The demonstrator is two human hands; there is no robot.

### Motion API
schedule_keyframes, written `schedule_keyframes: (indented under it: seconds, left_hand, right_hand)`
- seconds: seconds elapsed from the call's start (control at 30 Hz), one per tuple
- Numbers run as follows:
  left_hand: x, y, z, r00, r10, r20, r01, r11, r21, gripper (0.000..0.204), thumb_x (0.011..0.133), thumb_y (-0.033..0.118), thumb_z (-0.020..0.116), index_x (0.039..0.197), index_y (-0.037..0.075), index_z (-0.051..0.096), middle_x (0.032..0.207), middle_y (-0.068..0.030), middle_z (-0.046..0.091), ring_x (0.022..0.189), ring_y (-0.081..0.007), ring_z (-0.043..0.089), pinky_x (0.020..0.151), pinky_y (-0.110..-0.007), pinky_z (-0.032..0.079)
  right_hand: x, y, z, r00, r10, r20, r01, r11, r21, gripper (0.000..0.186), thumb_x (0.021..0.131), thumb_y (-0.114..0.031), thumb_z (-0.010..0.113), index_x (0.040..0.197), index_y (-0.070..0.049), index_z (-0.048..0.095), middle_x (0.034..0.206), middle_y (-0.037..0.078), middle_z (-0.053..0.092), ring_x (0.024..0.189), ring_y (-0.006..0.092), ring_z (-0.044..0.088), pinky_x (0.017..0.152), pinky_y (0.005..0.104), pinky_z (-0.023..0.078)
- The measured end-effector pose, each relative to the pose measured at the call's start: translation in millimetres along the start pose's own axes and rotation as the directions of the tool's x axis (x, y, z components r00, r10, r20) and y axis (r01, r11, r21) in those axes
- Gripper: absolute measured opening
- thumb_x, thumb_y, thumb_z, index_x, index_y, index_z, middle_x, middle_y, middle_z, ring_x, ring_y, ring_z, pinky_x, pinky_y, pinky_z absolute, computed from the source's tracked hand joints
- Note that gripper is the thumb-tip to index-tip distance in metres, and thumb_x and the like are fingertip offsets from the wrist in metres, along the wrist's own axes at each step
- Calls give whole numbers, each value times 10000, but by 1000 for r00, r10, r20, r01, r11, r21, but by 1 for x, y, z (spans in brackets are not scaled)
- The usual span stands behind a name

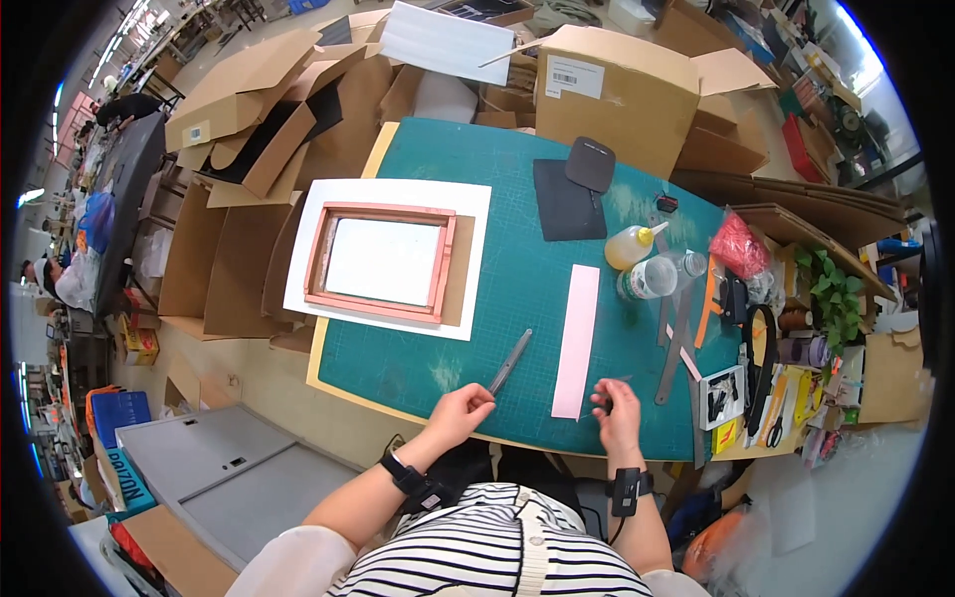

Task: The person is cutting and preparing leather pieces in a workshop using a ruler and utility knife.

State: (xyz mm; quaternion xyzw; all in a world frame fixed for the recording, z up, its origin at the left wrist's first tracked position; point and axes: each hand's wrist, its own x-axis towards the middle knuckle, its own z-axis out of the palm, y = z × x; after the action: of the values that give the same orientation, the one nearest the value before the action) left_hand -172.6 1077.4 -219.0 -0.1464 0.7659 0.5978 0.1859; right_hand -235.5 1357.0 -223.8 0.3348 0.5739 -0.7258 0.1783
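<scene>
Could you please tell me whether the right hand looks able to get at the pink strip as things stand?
Most likely yes: the right hand is close beside the near end of the pink strip, which lies on the green mat with nothing on top, and nothing seems to stand between them.

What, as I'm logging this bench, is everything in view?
Cutting mat: 1, green, on table
Frame: 1, reddish, mat's left
Sheet: 1, white, beneath frame
Strip: 1, pink, mat's middle
Tool: 1, grey, mat's near edge
Squeeze bottle: 1, yellow, mat's right
Clear bottle: at least 1, colourless, mat's right
Rulers: at least 2, grey, mat's right
Flat pieces: 2, black, mat's far side
Bag: 1, red, mat's right edge
Plant: 1, green, far right
Boxes: several, brown, around table
Clutter: uncounted, mixed, background
Left hand: 1, bare, by tool
Right hand: 1, bare, by strip
</scene>
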Motion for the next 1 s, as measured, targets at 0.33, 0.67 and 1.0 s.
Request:
schedule_keyframes:
  seconds: [0.33, 0.67, 1.0]
  left_hand:
    - [16, -2, 11, 973, 108, -205, -59, 971, 230, 151, 781, 107, 692, 894, 37, 620, 737, -56, 564, 571, -147, 518, 549, -286, 447]
    - [55, 14, 52, 919, 247, -308, -29, 821, 571, 402, 696, 44, 725, 1039, 35, 516, 912, -118, 522, 869, -305, 528, 714, -395, 455]
    - [54, -1, 50, 964, -122, -236, 143, 987, 76, 177, 829, 77, 636, 974, 55, 537, 779, -33, 543, 659, -137, 522, 583, -269, 443]
  right_hand:
    - [71, -48, -27, 592, -736, 327, 661, 212, -720, 191, 805, -8, 534, 979, -15, 613, 1074, 136, 581, 913, 270, 586, 766, 334, 482]
    - [46, -33, -62, 635, -613, 470, 641, 78, -764, 143, 726, -48, 677, 856, -68, 621, 904, 83, 540, 886, 283, 523, 762, 381, 465]
    - [56, -47, -64, 686, -465, 560, 666, 90, -741, 126, 707, -55, 692, 747, -60, 573, 865, 79, 522, 872, 283, 550, 725, 396, 489]
